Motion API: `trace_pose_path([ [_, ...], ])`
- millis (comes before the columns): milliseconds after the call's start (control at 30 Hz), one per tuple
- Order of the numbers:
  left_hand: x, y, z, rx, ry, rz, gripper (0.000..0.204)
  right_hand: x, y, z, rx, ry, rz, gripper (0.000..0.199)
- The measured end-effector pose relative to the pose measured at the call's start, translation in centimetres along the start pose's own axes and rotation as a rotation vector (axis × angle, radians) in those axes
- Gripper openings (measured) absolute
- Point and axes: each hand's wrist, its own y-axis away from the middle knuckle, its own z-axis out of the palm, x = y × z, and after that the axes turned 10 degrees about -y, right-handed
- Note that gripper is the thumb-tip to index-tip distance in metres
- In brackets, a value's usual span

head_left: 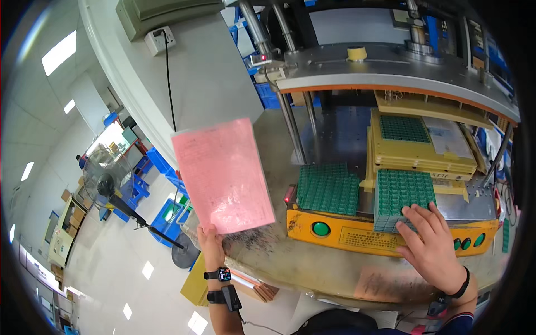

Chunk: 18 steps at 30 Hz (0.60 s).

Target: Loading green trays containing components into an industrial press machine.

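My left hand (pixel 211 245) grips the lower edge of a pink sheet in a clear sleeve (pixel 223 176), held up at a slant to the left of the machine. With fingers spread, my right hand (pixel 427 240) rests on the near right corner of a tall stack of green circuit board panels (pixel 399 192). That stack stands at the front of the press bed. To its left lies a lower, less even pile of green panels (pixel 328 190). Behind, another green panel (pixel 403 128) sits in a yellow fixture (pixel 427 151) under the press plate.
The press's upper plate (pixel 391 82) hangs over the bed, between metal guide posts (pixel 291 128). Green buttons, including a large one (pixel 320 229), line the yellow front panel (pixel 365 237). A standing fan (pixel 106 184) and blue crates (pixel 167 218) are on the floor at left.
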Motion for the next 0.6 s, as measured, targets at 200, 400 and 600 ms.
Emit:
trace_pose_path([
  [200,0.2,0.4,0.7,0.024,0.118,0.105,0.043,0.1,-0.2,0.3,0.019,0.003,-0.022,0.054],
  [400,0.3,0.6,1.0,0.09,0.122,0.138,0.042,0.1,-0.1,0.2,0.004,-0.002,-0.012,0.054],
  [600,-0.1,0.3,0.8,0.048,0.15,0.182,0.036,0.3,-0.1,0.2,0.0,-0.003,-0.021,0.054],
])
